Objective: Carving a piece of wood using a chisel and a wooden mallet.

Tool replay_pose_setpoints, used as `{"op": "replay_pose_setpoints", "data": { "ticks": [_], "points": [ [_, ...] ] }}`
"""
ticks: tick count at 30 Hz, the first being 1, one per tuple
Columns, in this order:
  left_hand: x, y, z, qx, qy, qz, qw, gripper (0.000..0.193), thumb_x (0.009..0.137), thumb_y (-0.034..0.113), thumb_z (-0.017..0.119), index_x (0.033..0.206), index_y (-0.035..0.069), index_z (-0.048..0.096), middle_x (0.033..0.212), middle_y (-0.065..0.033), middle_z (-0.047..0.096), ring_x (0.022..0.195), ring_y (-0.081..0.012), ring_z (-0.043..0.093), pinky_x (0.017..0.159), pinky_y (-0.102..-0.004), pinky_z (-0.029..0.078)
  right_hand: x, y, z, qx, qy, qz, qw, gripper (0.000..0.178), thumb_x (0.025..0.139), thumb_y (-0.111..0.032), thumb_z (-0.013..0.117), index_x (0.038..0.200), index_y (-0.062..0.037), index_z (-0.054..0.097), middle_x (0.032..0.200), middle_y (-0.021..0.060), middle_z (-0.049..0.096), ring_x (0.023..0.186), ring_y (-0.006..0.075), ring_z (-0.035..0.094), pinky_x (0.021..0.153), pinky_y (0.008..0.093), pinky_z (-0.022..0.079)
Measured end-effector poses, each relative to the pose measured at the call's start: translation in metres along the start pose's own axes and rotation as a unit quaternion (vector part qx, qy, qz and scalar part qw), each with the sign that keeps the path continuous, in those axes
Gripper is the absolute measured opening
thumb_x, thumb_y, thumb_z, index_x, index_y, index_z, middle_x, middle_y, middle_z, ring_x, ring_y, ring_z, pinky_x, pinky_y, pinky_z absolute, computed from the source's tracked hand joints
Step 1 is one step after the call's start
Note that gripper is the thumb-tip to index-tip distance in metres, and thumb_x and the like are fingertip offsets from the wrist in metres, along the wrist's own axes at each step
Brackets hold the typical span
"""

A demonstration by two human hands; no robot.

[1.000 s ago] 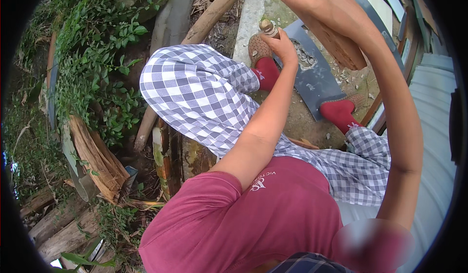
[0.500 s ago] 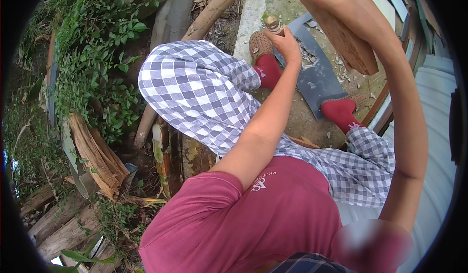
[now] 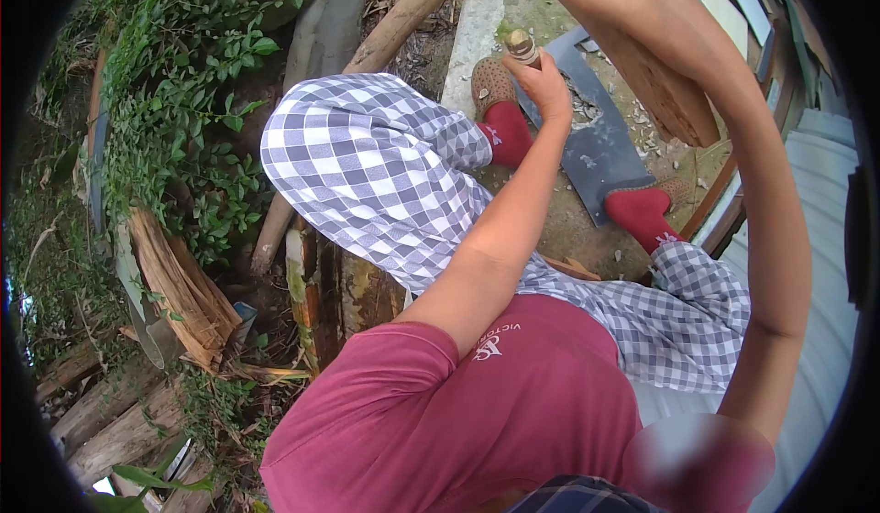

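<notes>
My left hand (image 3: 547, 87) is closed round a wooden tool handle (image 3: 522, 47), whose banded butt end points up. The rest of that tool is hidden below my fist. At the upper right, my right hand (image 3: 655, 18) grips a thick brown piece of wood (image 3: 674, 100), with the thumb lying along it; its other fingers are partly out of sight at the top edge. Under both hands a dark grey board (image 3: 600, 160) lies on the ground between my feet. Pale chips (image 3: 584, 110) are scattered on the board.
A split log (image 3: 183, 284) lies on the left, beside green leafy plants (image 3: 211, 82). A long pole (image 3: 403, 22) runs past my left knee. Light corrugated sheeting (image 3: 807, 265) borders the right side. My red-socked feet (image 3: 509, 132) flank the board.
My right hand and the piece of wood have shifted slightly right and down. My left hand, still round the handle, sits slightly farther right.
</notes>
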State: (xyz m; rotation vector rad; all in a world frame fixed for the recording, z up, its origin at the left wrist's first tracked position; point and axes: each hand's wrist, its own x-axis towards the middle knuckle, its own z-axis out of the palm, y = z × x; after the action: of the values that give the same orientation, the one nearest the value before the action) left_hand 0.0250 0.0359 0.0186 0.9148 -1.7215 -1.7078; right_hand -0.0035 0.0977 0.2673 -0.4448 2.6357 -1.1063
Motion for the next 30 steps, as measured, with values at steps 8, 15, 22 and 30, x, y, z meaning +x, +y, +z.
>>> {"op": "replay_pose_setpoints", "data": {
  "ticks": [8,15,22,30],
  "points": [
    [-0.002,-0.004,-0.002,0.004,-0.003,-0.003,1.0,0.041,0.084,0.006,0.057,0.118,-0.004,0.037,0.106,-0.0251,0.051,0.097,-0.0386,0.055,0.085,-0.0448,0.041,-0.014,0.039,0.039,-0.228,-0.086,-0.031,0.969,0.069,0.075,-0.044,0.055,0.133,-0.0079,0.044,0.083,0.0273,0.064,0.079,0.0412,0.063,0.073,0.0451,0.05],
    [0.009,-0.013,-0.003,-0.026,0.027,0.001,0.999,0.043,0.083,0.009,0.057,0.119,-0.004,0.037,0.106,-0.0234,0.053,0.095,-0.0356,0.056,0.084,-0.0452,0.042,-0.07,0.077,0.021,0.135,0.022,0.134,0.982,0.072,0.079,-0.044,0.058,0.132,0.0014,0.041,0.109,0.0179,0.059,0.097,0.0203,0.058,0.083,0.0314,0.044],
    [0.049,-0.026,-0.012,-0.038,0.07,-0.062,0.995,0.044,0.077,0.007,0.059,0.115,-0.003,0.039,0.103,-0.0175,0.052,0.092,-0.0291,0.055,0.085,-0.04,0.043,-0.144,0.11,0.017,0.388,0.111,0.287,0.869,0.062,0.086,-0.044,0.059,0.126,0.0002,0.044,0.096,0.0081,0.057,0.081,0.0121,0.059,0.068,0.0257,0.047],
    [0.083,-0.066,-0.027,-0.198,0.062,-0.136,0.969,0.033,0.074,0.003,0.055,0.105,0.004,0.041,0.091,-0.006,0.048,0.077,-0.0159,0.051,0.073,-0.0326,0.046,-0.192,0.127,0.051,0.533,0.228,0.323,0.748,0.044,0.087,-0.037,0.061,0.109,0.0006,0.054,0.082,0.0081,0.062,0.065,0.0134,0.064,0.055,0.025,0.054]
  ]
}}
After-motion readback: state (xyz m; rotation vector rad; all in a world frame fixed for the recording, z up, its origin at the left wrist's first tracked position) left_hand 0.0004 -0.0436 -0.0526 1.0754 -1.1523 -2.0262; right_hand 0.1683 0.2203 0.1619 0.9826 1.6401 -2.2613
